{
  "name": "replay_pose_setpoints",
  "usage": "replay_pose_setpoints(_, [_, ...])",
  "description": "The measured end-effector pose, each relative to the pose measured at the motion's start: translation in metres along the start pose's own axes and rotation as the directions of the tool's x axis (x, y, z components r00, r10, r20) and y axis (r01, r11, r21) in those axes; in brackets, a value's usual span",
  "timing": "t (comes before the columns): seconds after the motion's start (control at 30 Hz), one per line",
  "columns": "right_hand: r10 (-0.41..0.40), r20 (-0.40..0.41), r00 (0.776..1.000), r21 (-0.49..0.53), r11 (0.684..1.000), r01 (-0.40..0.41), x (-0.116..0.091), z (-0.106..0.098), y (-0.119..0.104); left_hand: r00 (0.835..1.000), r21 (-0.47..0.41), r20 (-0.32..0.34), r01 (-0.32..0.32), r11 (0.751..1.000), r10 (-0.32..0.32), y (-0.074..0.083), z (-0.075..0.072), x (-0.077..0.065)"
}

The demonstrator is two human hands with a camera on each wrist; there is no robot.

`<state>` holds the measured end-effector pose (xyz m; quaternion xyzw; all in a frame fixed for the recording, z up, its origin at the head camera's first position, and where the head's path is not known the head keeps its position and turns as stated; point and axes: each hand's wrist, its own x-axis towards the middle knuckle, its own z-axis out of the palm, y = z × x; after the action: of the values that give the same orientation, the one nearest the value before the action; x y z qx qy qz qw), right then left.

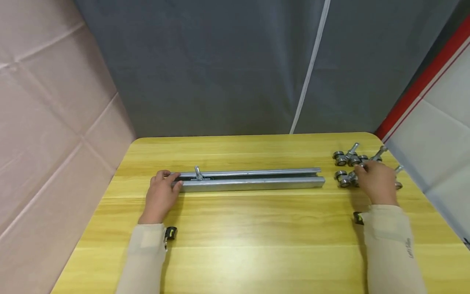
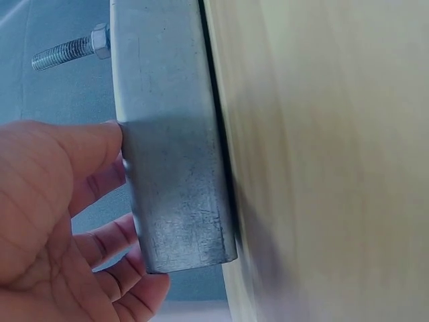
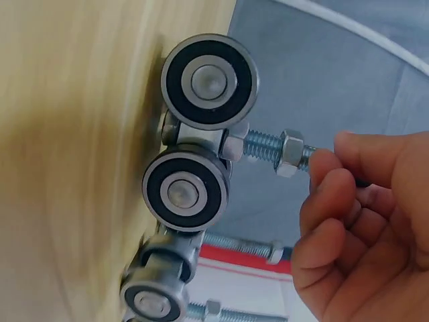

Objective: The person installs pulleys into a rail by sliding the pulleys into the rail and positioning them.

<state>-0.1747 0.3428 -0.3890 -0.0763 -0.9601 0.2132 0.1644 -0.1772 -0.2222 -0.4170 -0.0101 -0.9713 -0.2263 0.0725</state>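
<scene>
A galvanized C-shaped steel track (image 1: 253, 185) lies lengthwise on the table, slot upward. My left hand (image 1: 161, 198) holds its left end, the thumb on the near top edge (image 2: 124, 144) and the fingers across the far side. Just right of that hand, a roller trolley (image 1: 198, 174) sits in the track with its bolt sticking up. My right hand (image 1: 379, 183) is over the trolley group at the right, pinching the threaded bolt (image 3: 263, 145) of a four-wheeled roller trolley (image 3: 210, 82) between thumb and fingers. Its wheels appear to be on or close to the tabletop.
More roller trolleys (image 1: 341, 159) with upright bolts stand close around the right hand, partly hidden by it. The wooden table (image 1: 249, 228) ends at a grey curtain (image 1: 213, 73) behind. Pale panels flank it, the right one with a red strip (image 1: 415, 92).
</scene>
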Motion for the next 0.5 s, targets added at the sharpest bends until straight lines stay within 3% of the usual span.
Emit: replay_pose_setpoints(0.5, [-0.115, -0.008, 0.993, 0.067, 0.991, 0.115, -0.002, 0.015, -0.033, 1.000, 0.023, 0.010, 0.003, 1.000, -0.004, 0.003, -0.005, -0.004])
